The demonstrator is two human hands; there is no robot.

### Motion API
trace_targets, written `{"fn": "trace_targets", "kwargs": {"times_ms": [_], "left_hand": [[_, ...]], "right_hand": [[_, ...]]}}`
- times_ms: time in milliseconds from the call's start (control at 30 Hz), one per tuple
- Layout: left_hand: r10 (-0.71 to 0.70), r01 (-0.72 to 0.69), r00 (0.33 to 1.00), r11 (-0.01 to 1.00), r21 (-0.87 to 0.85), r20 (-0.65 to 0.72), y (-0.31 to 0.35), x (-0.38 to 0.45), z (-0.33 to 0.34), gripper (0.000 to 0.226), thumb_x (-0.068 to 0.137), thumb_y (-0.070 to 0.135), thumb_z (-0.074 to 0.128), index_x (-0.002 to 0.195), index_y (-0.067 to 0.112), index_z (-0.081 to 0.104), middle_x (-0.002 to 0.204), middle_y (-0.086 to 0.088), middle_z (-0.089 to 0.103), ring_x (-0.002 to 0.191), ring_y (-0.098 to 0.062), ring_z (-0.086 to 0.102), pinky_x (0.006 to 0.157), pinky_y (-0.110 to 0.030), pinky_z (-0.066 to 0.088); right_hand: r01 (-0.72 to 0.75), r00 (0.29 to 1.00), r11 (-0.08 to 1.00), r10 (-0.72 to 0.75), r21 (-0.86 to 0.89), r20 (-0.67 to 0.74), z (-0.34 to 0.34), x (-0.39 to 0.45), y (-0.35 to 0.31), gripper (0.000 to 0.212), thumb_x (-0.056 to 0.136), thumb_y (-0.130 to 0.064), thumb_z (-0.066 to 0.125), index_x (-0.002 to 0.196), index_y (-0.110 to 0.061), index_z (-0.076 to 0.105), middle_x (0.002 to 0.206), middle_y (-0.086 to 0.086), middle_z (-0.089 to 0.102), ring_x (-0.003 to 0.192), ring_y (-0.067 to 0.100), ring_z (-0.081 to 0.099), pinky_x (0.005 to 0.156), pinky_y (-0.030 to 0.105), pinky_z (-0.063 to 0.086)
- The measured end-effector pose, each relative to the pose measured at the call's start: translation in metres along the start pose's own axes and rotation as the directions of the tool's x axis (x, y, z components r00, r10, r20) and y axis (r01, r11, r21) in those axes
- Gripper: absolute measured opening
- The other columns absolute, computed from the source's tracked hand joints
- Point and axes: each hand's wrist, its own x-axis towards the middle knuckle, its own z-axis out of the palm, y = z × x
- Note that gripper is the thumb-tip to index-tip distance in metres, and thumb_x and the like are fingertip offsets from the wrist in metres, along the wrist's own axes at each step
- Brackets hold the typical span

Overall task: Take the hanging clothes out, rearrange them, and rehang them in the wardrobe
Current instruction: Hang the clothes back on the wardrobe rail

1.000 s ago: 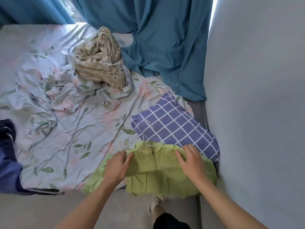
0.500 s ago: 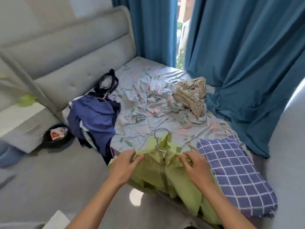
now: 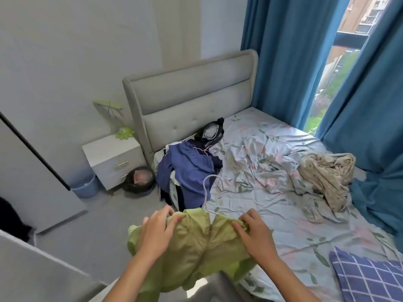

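Observation:
A light green garment (image 3: 202, 249) hangs from a white wire hanger (image 3: 206, 188), held up over the bed's near edge. My left hand (image 3: 156, 234) grips its left shoulder and my right hand (image 3: 255, 234) grips its right shoulder. The hanger's hook sticks up between my hands. A pile of dark blue clothes (image 3: 187, 171) with another white hanger lies on the bed near the headboard. A beige patterned garment (image 3: 327, 173) lies crumpled at the bed's right side.
The bed (image 3: 283, 205) has a floral sheet and a grey headboard (image 3: 192, 97). A blue checked pillow (image 3: 370, 277) sits at lower right. Blue curtains (image 3: 287, 62) hang behind. A white nightstand (image 3: 113, 160), a blue bin (image 3: 86, 188) and a wardrobe door (image 3: 32, 171) stand left.
The view has swung left from the curtain corner to the headboard and nightstand. The green garment has been lifted off the bed with both hands on its shoulders.

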Motion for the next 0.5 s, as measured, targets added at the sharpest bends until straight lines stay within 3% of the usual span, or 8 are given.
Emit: {"fn": "trace_targets", "kwargs": {"times_ms": [100,200,300,500], "left_hand": [[-0.011,0.011,1.0,1.0,-0.008,0.027,-0.017,0.041,0.006,0.016,0.104,0.054,0.049,0.099,0.039,0.046,0.085,0.017,0.062,0.079,-0.012,0.058,0.084,-0.041,0.04],[0.022,-0.022,0.997,1.0,0.008,0.067,-0.028,0.097,0.015,0.004,0.106,0.043,0.054,0.104,0.04,0.055,0.088,0.028,0.06,0.081,-0.002,0.055,0.084,-0.039,0.038],[0.031,-0.037,0.993,0.998,0.047,0.116,-0.036,0.163,0.021,0.014,0.107,0.036,0.054,0.096,0.034,0.061,0.092,0.02,0.064,0.094,-0.007,0.059,0.085,-0.04,0.041],[0.005,-0.019,0.988,0.995,0.094,0.152,-0.057,0.291,0.018,0.021,0.108,0.036,0.052,0.089,0.029,0.058,0.089,0.013,0.064,0.091,-0.014,0.059,0.086,-0.045,0.043]], "right_hand": [[-0.017,1.0,1.0,0.017,-0.007,0.004,0.024,0.035,0.001,0.029,0.097,-0.047,0.069,0.08,-0.028,0.054,0.086,-0.011,0.052,0.072,0.007,0.055,0.065,0.033,0.05],[-0.073,0.997,0.997,0.073,-0.006,0.01,0.046,0.083,0.005,0.03,0.097,-0.047,0.067,0.08,-0.031,0.049,0.077,-0.013,0.056,0.073,0.005,0.055,0.065,0.035,0.049],[-0.118,0.993,0.993,0.117,0.012,0.027,0.063,0.144,0.007,0.03,0.097,-0.05,0.065,0.08,-0.031,0.05,0.072,-0.011,0.059,0.071,0.009,0.058,0.065,0.037,0.05],[-0.156,0.982,0.987,0.151,0.041,0.111,0.088,0.268,-0.005,0.027,0.098,-0.05,0.064,0.087,-0.03,0.051,0.074,-0.008,0.063,0.073,0.012,0.06,0.068,0.041,0.052]]}}
